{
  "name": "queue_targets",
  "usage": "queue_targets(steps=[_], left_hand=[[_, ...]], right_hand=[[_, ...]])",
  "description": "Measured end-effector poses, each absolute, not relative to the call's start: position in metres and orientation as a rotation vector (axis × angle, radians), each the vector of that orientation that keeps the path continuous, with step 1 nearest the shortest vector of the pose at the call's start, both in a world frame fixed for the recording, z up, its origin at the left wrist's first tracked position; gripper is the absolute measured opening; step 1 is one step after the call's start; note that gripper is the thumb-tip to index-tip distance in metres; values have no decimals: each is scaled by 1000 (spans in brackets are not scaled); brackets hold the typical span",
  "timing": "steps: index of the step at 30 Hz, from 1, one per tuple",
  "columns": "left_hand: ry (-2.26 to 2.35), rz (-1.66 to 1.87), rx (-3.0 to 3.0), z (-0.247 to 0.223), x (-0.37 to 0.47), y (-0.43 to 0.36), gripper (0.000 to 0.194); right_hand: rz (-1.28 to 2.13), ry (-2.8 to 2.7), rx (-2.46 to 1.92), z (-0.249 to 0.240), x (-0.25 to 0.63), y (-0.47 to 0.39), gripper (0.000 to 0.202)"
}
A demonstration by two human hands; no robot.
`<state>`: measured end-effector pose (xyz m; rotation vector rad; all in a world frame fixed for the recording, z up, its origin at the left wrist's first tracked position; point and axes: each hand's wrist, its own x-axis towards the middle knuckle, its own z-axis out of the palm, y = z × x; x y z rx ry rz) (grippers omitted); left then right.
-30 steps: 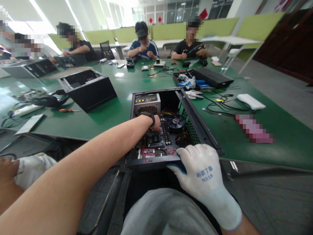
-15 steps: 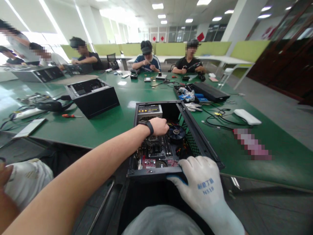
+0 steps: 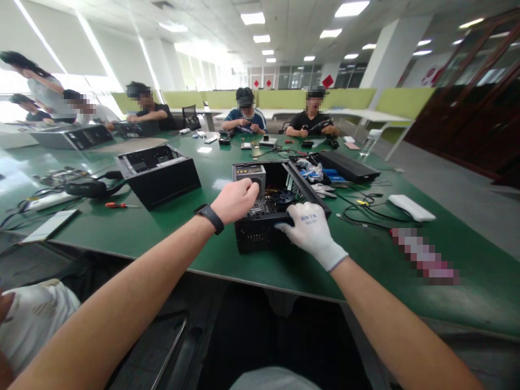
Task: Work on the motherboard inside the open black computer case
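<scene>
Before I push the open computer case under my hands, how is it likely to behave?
The computer case should be stiff: its walls look straight and solid. It is probably heavier at the far left, where the power supply sits. It lies broad and flat on the shiny table, so it may slide rather than tip.

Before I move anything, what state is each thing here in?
Near case: open, insides exposed
Second case: open
Black box: open, gloves inside
Screwdriver: lying flat
Bottle: upright
Left hand: bare, fingers curled, contents hidden
Right hand: gloved, gripping near case's edge
</scene>
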<state>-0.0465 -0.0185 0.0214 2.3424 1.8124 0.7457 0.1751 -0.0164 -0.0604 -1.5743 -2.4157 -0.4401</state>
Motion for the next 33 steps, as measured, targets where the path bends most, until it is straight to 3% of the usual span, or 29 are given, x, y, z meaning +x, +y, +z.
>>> queue_targets(steps=[5,8,15,23,29,33], left_hand=[[1830,771,2226,8,-59,-22,39],[1819,737,2223,-3,-63,-25,40],[1782,692,2228,-24,-77,-33,38],[1758,814,2149,-13,-80,-35,34],[1702,832,2088,14,-64,-43,12],[1676,662,2118,22,-46,-41,20]], right_hand=[[-432,-2412,-1657,-53,154,62,58],[-431,-2401,-1726,-47,141,100,47],[-401,-2418,-1791,-40,132,138,44],[-431,-2437,-1713,-47,137,100,45],[-438,-2421,-1653,-55,148,29,53],[-446,-2417,-1605,-58,160,-32,50]])
